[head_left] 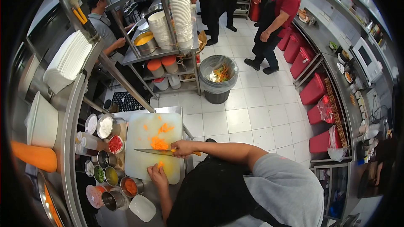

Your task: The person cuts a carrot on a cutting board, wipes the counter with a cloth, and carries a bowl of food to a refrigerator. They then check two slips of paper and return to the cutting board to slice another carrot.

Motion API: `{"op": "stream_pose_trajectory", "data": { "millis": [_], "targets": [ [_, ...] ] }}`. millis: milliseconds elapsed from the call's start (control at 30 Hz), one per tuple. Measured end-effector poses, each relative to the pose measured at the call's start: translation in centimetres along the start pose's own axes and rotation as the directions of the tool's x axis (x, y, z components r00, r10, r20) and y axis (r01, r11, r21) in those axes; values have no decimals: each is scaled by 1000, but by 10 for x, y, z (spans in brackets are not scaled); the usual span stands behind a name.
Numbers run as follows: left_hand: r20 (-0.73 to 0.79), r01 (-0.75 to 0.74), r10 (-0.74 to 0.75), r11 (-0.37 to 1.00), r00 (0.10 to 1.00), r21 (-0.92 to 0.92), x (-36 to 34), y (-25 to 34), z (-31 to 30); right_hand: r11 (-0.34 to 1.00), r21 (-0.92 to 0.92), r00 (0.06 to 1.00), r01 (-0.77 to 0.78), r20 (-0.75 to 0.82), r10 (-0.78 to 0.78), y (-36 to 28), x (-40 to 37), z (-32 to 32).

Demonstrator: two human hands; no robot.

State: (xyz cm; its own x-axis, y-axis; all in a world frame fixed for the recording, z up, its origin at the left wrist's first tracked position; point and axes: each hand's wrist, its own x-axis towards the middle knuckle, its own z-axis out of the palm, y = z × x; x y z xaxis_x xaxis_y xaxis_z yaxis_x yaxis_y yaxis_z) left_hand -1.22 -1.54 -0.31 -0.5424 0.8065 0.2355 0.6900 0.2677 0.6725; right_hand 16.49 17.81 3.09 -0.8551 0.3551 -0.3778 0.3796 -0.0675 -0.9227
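Observation:
My right hand (182,148) is wrapped round the yellow handle of a kitchen knife (152,151). Its long blade points left across a white cutting board (136,164). My left hand (157,175) rests low on the board, fingers bent and pressed at a small orange piece of what looks like carrot (160,164), just below the blade. Against the blade's far side lies a pile of cut orange carrot (159,143). More loose orange pieces (166,127) are scattered higher on the board.
Left of the board stand containers with white food (105,126), red bits (115,144) and orange food (131,187). A white dish (142,208) sits below them. Beyond are a lined waste bin (218,77), a metal shelf with stacked cups (179,12), and several people (273,21).

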Motion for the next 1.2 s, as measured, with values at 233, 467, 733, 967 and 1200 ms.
{"op": "stream_pose_trajectory", "data": {
  "millis": [233,467,733,967,1200],
  "targets": [
    [151,-84,69,991,986,100,7,21,-13,999,-17,999,-30,-24,29,-1,0,2],
    [245,-194,162,974,956,113,14,25,-22,1000,-26,1000,-5,18,5,3,5,0],
    [214,-239,205,959,955,151,19,16,-13,1000,3,1000,10,6,-10,0,0,1],
    [291,-388,356,920,888,56,28,5,-23,985,-113,990,128,-50,-135,13,6,6],
    [145,-303,296,952,944,31,19,12,-21,960,-271,997,67,-27,-77,-20,-14,8]
  ]
}}
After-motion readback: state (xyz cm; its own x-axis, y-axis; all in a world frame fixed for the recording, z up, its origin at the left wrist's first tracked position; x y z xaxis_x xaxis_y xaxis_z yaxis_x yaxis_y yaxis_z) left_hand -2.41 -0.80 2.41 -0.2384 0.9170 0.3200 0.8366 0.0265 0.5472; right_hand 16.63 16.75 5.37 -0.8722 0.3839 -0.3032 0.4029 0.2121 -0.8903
